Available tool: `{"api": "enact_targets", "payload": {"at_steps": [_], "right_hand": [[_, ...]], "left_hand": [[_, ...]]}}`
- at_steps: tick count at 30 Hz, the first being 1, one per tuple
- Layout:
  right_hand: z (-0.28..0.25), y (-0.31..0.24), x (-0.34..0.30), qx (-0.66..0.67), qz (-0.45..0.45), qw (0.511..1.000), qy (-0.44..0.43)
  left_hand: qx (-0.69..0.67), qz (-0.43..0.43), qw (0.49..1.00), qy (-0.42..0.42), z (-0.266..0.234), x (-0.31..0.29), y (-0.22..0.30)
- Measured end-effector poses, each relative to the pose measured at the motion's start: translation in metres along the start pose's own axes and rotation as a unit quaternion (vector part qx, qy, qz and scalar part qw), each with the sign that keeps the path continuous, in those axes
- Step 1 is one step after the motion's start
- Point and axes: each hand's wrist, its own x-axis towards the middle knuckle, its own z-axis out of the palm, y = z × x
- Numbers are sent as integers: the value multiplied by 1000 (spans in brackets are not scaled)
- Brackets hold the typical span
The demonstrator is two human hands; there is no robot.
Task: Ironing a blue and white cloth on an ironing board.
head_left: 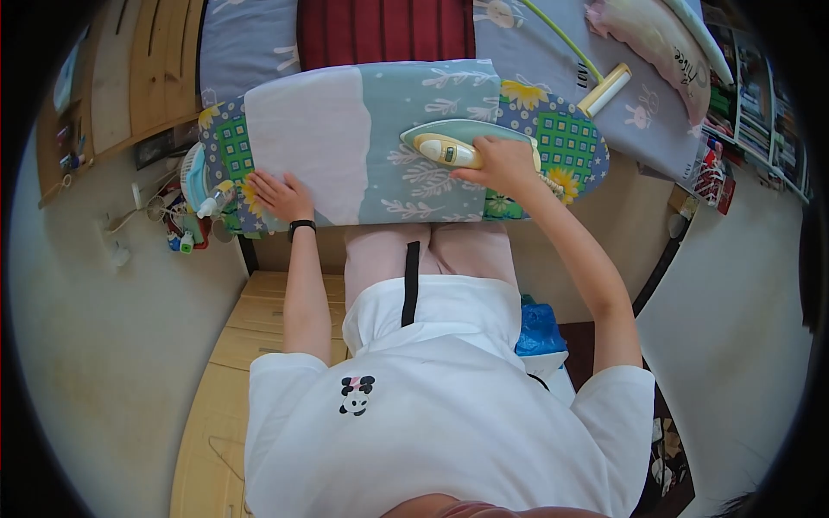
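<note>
A folded cloth (389, 186), white on its left part and grey-green with white leaf prints on its right, lies over a patterned ironing board (570, 138). My right hand (503, 164) is wrapped round the handle of a cream and pale green iron (445, 150). The iron rests on the leaf-printed part, its tip toward the left. My left hand (282, 197) lies flat with fingers stretched out at the cloth's lower left edge, partly over the yellow flower print of the board. A black band circles my left wrist.
Behind the board is a bed with grey printed bedding (250, 43) and a dark red striped mat (386, 33). A spray bottle (216, 198) stands by the board's left end. A cream-headed tool with a green handle (606, 88) lies on the bedding; shelves (751, 95) stand far right.
</note>
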Motion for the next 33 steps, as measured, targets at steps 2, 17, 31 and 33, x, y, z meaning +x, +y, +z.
{"api": "enact_targets", "payload": {"at_steps": [2, 17, 31, 33], "right_hand": [[6, -2, 2, -6, -12, 1000, 23], [13, -3, 4, -1, 13, 999, 31], [17, -2, 3, -23, 21, 999, 11], [17, -2, 3, -21, 22, 999, 13]], "left_hand": [[-2, -6, 1000, 1, -2, 0, 4], [-14, -16, 1000, -1, -4, 0, 8], [-16, -5, 1000, 17, -1, 1, 6], [-15, -2, 1000, 16, -2, 1, 5]]}}
